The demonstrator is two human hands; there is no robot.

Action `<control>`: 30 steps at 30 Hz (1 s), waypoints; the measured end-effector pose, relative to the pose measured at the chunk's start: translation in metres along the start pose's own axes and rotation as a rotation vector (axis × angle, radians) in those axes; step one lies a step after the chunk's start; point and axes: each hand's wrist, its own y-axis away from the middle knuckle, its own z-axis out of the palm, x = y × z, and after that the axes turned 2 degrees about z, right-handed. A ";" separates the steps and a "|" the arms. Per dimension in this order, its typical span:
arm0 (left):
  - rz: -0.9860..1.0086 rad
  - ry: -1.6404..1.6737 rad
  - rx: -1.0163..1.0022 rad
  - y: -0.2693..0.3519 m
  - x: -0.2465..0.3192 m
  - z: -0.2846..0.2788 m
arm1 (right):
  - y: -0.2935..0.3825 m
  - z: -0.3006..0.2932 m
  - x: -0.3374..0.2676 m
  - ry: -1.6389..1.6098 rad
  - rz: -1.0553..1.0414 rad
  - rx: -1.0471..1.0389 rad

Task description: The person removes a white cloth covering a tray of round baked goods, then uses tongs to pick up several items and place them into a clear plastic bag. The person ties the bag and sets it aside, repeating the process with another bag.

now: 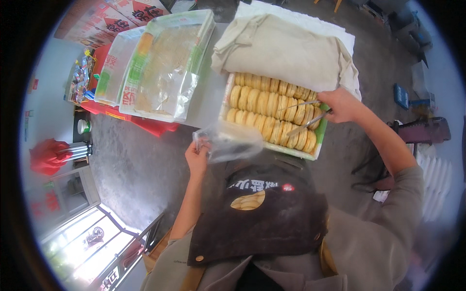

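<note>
My right hand [338, 105] grips metal food tongs [309, 123]; their two arms are spread over the right part of a tray of baked round pastries [269, 105]. The pastries stand on edge in three visible rows inside a white and green box [322, 132]. A beige cloth [287, 51] covers the far part of the box. Pinched in my left hand [198, 151] is a clear plastic bag [233, 143], held in front of the box's near left corner. The bag is blurred, and I cannot tell whether anything is in it.
Left of the pastries, a box [171, 65] lined with clear plastic holds crumbs, beside another box [116, 69]. Both stand on a table with a red cloth [153, 125]. Printed cartons [120, 22] sit behind. A folded red canopy [51, 156] lies at the far left.
</note>
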 end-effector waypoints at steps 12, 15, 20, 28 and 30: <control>-0.134 0.145 0.269 0.090 0.008 0.025 | 0.026 0.110 -0.019 -0.212 0.043 -0.187; -0.116 0.117 0.269 0.097 0.018 0.031 | 0.028 0.109 -0.019 -0.240 0.027 -0.177; -0.063 0.139 0.215 0.091 0.036 0.042 | 0.033 0.083 0.001 -0.008 0.003 -0.056; 0.011 0.112 0.151 0.056 0.060 0.068 | 0.017 0.043 0.035 0.518 -0.359 0.031; 0.013 0.116 0.123 0.052 0.063 0.071 | 0.012 0.036 0.034 0.537 -0.374 -0.006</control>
